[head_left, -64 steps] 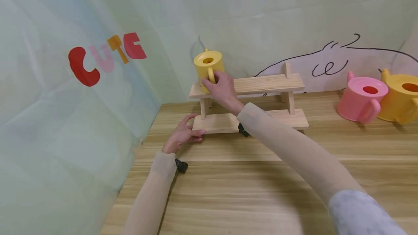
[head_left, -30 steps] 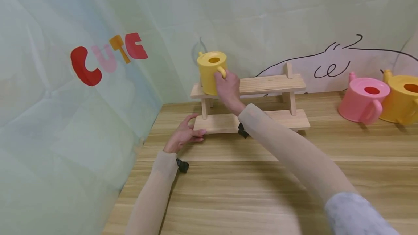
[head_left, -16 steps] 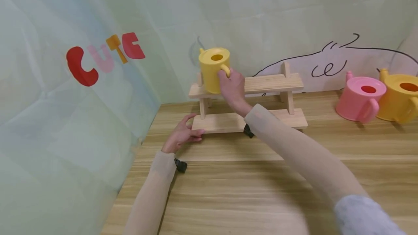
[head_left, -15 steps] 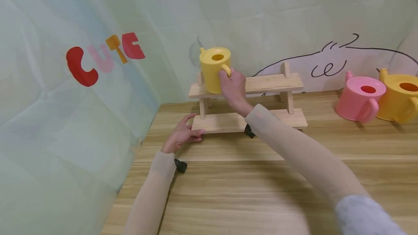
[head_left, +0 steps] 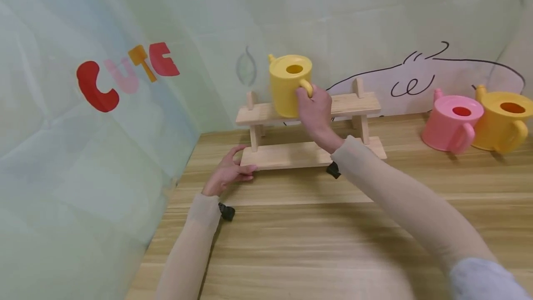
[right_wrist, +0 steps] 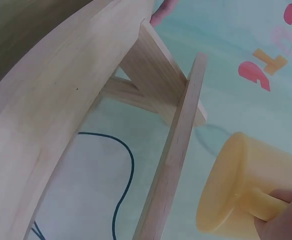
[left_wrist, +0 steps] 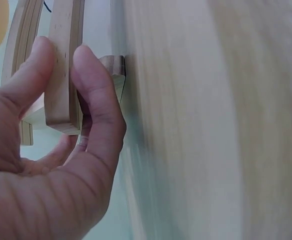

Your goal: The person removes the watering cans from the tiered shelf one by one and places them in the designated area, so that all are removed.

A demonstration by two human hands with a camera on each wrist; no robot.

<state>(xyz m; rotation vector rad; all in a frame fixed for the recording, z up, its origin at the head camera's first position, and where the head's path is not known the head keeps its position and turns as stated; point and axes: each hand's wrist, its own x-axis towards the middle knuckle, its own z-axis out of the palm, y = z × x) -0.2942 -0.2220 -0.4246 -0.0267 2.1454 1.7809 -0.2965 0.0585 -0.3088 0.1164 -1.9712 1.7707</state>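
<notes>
A yellow watering can [head_left: 285, 91] hangs upright over the left half of the upper board in the head view, held by its handle in my right hand [head_left: 315, 112]. In the right wrist view the can's [right_wrist: 236, 185] base shows, with a gap between it and the board. My left hand [head_left: 226, 172] grips the left end of the lower board of a two-tier wooden stand [head_left: 287, 155]. The left wrist view has this hand's [left_wrist: 93, 95] thumb and fingers on both faces of the board's end [left_wrist: 63, 85].
A pink watering can [head_left: 449, 124] and a larger yellow-orange one [head_left: 497, 126] stand side by side at the right. The stand is on a wood-grain table [head_left: 316, 240] against a pale backdrop [head_left: 291, 13]. Coloured letters mark the left wall.
The yellow watering can has risen off the left end of the upper board and moved right with my right hand. My left hand has stayed on the stand.
</notes>
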